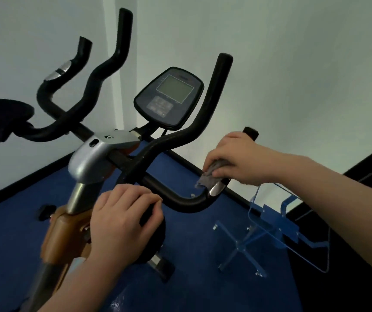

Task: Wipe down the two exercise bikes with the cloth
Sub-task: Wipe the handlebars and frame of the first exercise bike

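Two bare hands at work, lower centre and right of the frame.

Left hand (122, 219) at lower centre, palm down, fingers curled over a black round part, forearm rising from the bottom edge. Right hand (236, 161) at middle right, back upward, fingers bent and pinching a grey cloth (209, 176) against the handlebar grip (218, 188). Right forearm stretched long from the lower right corner, wrist almost straight.

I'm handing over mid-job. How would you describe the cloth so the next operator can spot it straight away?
Start at the bike's console and follow the handlebar that loops down to its right, ending in a grip with a silver sensor pad. The right hand grips that bar, and the cloth is the small crumpled grey rag bunched under its fingers, the only soft, pale thing against the black tube.
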